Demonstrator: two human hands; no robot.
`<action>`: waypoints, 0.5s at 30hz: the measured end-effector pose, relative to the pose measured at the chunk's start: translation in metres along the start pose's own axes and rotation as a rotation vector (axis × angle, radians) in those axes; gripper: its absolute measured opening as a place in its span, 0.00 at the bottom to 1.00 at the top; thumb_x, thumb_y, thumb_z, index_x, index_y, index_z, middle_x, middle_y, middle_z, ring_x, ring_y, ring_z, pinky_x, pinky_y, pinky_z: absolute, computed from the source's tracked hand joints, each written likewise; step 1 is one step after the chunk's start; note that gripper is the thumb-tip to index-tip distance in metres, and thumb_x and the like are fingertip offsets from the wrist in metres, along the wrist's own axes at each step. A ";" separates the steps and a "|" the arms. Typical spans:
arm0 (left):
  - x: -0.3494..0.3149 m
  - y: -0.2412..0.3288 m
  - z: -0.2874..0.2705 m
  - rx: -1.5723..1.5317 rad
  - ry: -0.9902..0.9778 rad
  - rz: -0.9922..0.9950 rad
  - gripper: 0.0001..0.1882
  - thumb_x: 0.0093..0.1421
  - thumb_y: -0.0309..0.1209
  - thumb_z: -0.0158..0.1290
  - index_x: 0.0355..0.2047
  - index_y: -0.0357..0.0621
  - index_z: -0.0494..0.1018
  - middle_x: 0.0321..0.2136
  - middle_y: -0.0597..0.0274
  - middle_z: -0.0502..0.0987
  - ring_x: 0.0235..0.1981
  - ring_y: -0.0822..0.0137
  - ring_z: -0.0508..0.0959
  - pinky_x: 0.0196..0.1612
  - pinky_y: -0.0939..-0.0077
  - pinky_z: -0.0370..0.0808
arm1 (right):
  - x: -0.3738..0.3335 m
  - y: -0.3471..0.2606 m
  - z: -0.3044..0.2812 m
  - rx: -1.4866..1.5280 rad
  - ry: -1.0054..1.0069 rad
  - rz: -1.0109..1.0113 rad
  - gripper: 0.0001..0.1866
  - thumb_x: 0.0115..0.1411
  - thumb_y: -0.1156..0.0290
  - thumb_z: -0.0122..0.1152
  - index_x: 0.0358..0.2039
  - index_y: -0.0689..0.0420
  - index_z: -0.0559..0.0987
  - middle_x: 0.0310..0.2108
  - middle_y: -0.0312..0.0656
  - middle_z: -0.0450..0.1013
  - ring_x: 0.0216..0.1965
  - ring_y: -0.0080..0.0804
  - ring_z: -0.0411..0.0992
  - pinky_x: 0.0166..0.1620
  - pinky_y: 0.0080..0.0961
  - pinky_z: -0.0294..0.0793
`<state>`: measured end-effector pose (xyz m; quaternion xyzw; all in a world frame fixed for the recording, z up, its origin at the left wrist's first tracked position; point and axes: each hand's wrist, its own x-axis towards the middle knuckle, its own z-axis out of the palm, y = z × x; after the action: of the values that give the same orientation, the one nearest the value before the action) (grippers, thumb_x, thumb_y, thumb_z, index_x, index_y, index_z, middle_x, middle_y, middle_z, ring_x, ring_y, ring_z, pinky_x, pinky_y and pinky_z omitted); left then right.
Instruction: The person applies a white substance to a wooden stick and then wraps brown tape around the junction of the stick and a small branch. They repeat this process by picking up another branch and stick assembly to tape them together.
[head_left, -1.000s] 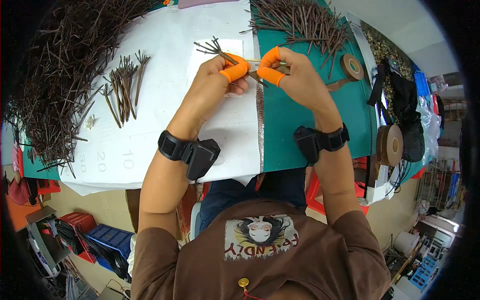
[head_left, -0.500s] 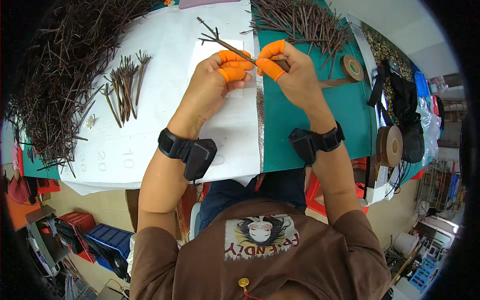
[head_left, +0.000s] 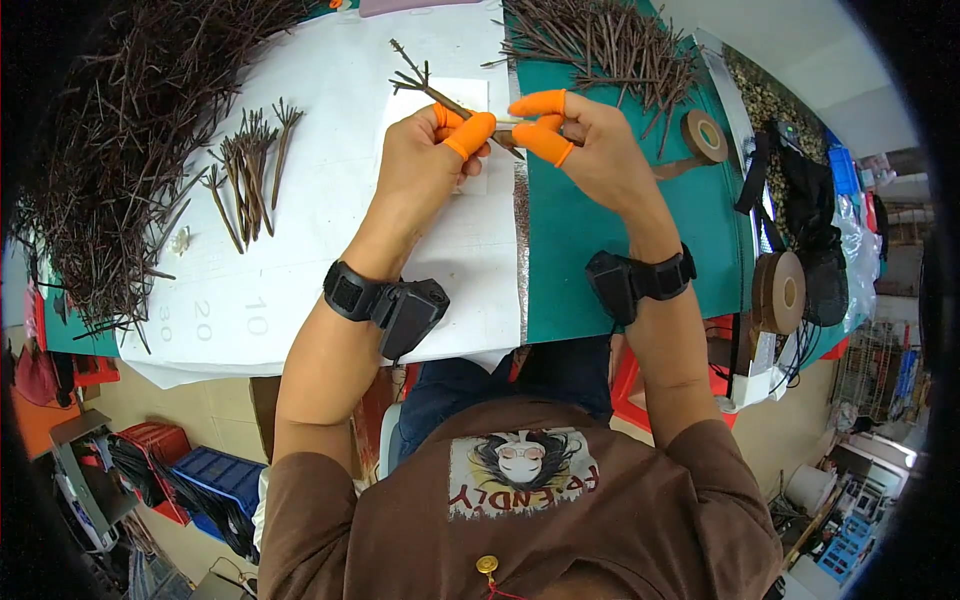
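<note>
The thin, dark-brown forked twig (head_left: 436,94) is above the white paper sheet (head_left: 330,250), tilted, with its branched end to the upper left. The left hand (head_left: 415,170), in orange finger covers (head_left: 474,132), pinches it. The right hand (head_left: 605,155) has its thumb at the lower end; whether it grips there, I cannot tell. A roll of brown paper-like tape (head_left: 692,134) lies to the right, near a pile of straight brown sticks (head_left: 610,50).
</note>
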<state>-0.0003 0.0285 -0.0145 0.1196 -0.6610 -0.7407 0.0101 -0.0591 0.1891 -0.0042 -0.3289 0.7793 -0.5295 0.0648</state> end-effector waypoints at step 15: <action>-0.001 0.000 -0.004 -0.384 -0.215 -0.099 0.09 0.56 0.23 0.40 0.36 0.34 0.67 0.28 0.58 0.72 0.25 0.76 0.70 0.25 0.88 0.66 | 0.000 0.009 0.001 0.023 -0.076 0.113 0.05 0.53 0.77 0.53 0.30 0.63 0.74 0.21 0.31 0.66 0.23 0.13 0.60 0.25 0.11 0.59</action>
<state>0.0011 0.0245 -0.0146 0.0682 -0.4985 -0.8610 -0.0744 -0.0627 0.1904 -0.0125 -0.3032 0.7875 -0.5211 0.1280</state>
